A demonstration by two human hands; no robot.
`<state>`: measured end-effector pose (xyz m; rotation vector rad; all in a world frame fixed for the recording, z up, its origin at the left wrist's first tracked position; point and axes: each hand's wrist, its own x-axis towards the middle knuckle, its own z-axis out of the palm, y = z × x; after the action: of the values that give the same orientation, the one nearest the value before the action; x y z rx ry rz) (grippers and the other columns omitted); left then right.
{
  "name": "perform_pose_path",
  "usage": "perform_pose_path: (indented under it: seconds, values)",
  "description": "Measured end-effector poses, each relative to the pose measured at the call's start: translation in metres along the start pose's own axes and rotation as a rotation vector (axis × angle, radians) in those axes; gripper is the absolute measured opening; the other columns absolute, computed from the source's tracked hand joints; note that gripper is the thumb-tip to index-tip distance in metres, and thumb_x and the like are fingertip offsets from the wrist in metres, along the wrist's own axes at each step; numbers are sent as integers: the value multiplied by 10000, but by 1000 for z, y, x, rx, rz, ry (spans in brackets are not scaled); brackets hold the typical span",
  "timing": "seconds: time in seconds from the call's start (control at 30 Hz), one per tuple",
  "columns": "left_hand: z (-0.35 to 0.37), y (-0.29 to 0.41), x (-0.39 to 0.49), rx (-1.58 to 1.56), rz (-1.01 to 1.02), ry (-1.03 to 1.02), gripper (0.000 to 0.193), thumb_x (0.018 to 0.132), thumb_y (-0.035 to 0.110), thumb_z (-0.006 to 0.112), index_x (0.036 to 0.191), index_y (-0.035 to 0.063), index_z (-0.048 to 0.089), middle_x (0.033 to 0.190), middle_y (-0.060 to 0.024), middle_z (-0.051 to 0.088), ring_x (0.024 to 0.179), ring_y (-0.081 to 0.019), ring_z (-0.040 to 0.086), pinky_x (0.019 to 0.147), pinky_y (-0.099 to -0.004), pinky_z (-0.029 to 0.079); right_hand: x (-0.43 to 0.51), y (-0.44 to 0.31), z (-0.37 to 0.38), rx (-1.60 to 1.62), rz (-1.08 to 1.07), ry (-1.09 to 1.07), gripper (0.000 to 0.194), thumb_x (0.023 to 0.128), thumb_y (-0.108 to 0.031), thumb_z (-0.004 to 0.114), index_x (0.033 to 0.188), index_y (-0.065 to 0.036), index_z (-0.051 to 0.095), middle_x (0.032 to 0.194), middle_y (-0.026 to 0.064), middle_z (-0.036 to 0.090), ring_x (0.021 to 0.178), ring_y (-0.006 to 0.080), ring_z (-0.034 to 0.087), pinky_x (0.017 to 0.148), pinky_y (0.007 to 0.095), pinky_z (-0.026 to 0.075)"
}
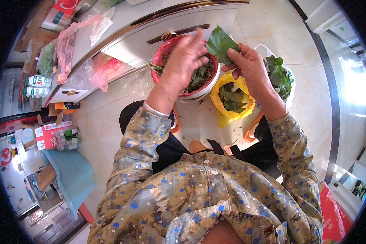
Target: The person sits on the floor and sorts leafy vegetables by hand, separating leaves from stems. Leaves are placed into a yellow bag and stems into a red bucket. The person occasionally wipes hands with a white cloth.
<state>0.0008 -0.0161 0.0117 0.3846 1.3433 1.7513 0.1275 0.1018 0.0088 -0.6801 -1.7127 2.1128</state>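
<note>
A broad green leaf [218, 44] is pinched between the thumb and fingers of my right hand [251, 64]. My left hand [186, 62], blurred, is over a white bucket [213, 86] with its fingers apart and nothing visible in them. Red plastic [157, 58] lines the bucket, and dark leaves and stems [198, 80] lie inside, partly hidden by my left hand and forearm. Below my right hand, a yellow plastic bag [221, 117] stands with its mouth spread around loose leaves [231, 99]. Right of my forearm is a white plastic bag [290, 99] full of green leaves [276, 73].
A white cabinet drawer [189, 23] is directly behind the bucket. Pink plastic bags [102, 71] hang out at the left cabinet. A light-blue chair or stool [76, 170] and a red-and-white carton [50, 134] are at left. Leaf scraps dot the tiled floor [198, 122] between my feet.
</note>
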Motion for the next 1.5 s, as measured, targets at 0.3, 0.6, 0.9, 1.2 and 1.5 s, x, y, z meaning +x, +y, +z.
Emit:
perform_pose_path:
  seconds: [0.3, 0.6, 0.9, 1.2, 1.5]
  values:
    - [16, -20, 7, 368, 283, 51, 205, 856, 262, 574, 912, 67, 609, 731, 34, 573, 579, -37, 489, 486, -178, 373, -2, 7, 6, -67, -20, -17, 134, 870, -159, 512, 854, -29, 540, 592, 8, 531, 463, 57, 475, 404, 186, 375]
    - [8, -6, 6, 408, 203, 71, 306, 831, 329, 603, 940, 45, 579, 798, 2, 569, 709, -67, 521, 673, -212, 432, -7, 10, -4, -117, 60, -198, 170, 883, -134, 504, 985, -5, 547, 640, -28, 500, 468, 21, 428, 399, 154, 355]
    - [-69, -1, 33, 457, 269, 69, 274, 827, 257, 617, 989, 37, 597, 745, 13, 603, 669, -71, 547, 614, -215, 439, 2, 12, -69, -653, -112, 40, 212, 822, -232, 556, 883, -31, 584, 605, 51, 546, 532, 101, 527, 471, 243, 427]
    - [-6, 11, 2, 485, 182, -53, 226, 859, 168, 574, 1042, 36, 563, 803, 51, 530, 693, -33, 458, 630, -168, 391, -15, 83, -233, -1741, 213, 561, 473, 757, -324, 602, 1137, -74, 471, 1035, 178, 566, 919, 365, 573, 791, 457, 454]
    - [2, 6, 9, 466, 116, -97, 236, 874, 168, 557, 1047, 7, 545, 854, 22, 547, 759, -43, 500, 691, -180, 416, -7, 234, -106, -1493, 83, -249, 282, 741, -140, 505, 1017, -138, 562, 876, 140, 604, 799, 321, 608, 682, 432, 484]
